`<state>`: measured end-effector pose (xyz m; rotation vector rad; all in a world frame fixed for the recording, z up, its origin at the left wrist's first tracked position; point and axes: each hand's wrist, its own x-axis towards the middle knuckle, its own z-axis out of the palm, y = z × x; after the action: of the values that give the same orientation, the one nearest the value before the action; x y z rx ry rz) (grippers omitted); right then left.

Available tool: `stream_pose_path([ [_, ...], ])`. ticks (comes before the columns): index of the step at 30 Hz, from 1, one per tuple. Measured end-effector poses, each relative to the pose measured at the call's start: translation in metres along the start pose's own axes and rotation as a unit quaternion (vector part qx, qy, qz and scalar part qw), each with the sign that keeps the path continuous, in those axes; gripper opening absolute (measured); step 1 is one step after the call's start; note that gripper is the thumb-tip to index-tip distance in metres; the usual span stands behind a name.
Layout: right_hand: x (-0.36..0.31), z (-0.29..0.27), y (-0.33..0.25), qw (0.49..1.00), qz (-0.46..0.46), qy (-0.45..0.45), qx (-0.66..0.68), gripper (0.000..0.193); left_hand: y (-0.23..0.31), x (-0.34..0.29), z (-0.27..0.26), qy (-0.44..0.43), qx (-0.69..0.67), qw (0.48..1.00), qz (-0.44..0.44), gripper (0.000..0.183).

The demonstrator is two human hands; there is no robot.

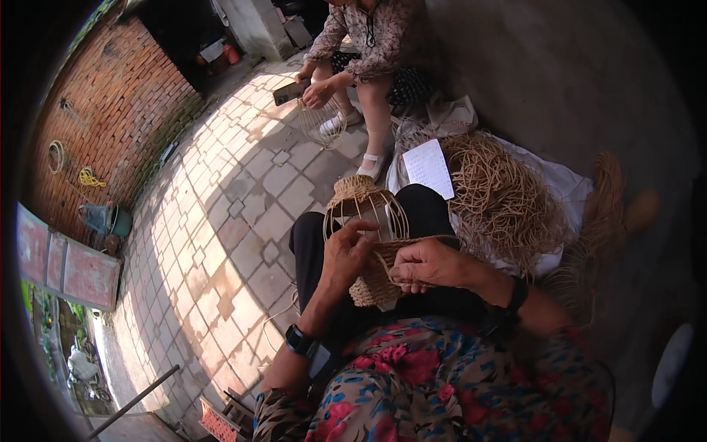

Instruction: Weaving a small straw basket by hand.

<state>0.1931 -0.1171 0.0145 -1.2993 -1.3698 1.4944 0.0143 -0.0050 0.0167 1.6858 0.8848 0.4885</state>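
On my lap lies a partly woven basket (374,289) of tan cord, built around a frame of thin ribs (398,214). Its narrow woven neck (353,189) points away from me, and bare ribs show between the neck and the woven part near me. My left hand (349,254) grips the basket's left side, fingers bent over the ribs. Closed in a pinch, my right hand (426,267) holds a strand of the cord (384,264) at the weave. The fingertips partly hide where the strand enters.
A large heap of loose cord (501,195) lies on a white sheet (567,177) to my right, with a written paper (428,169) on it. Opposite sits a person (368,44) holding a phone (290,93), beside a bare rib frame (322,125). A brick wall (110,110) stands left.
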Motion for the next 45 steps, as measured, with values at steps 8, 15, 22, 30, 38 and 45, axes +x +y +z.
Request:
stream_pose_path([
  [8, 0.007, 0.007, 0.043, 0.886, -0.030, 0.138, 0.441, 0.028, -0.037, -0.005, -0.020, -0.020, -0.161, 0.987, -0.008, 0.010],
  [15, 0.029, -0.013, 0.041, 0.918, -0.078, 0.196, 0.336, 0.020, -0.036, -0.006, -0.019, 0.027, -0.076, 0.996, -0.039, 0.015],
  [22, 0.084, -0.021, 0.000, 0.971, -0.147, 0.185, 0.032, 0.020, -0.027, 0.001, -0.005, 0.113, 0.182, 0.977, -0.018, 0.031],
  [30, 0.074, 0.010, 0.003, 0.884, -0.161, 0.298, -0.321, 0.024, -0.015, -0.011, -0.015, 0.142, 0.207, 0.964, 0.083, 0.022],
  [38, 0.013, -0.021, 0.047, 0.890, -0.052, 0.363, -0.270, 0.019, 0.008, -0.013, -0.001, 0.091, 0.211, 0.953, 0.199, 0.015],
  [45, 0.038, -0.046, 0.039, 0.950, -0.078, 0.292, 0.083, 0.011, 0.004, 0.004, 0.013, 0.036, 0.214, 0.970, 0.107, 0.021],
])
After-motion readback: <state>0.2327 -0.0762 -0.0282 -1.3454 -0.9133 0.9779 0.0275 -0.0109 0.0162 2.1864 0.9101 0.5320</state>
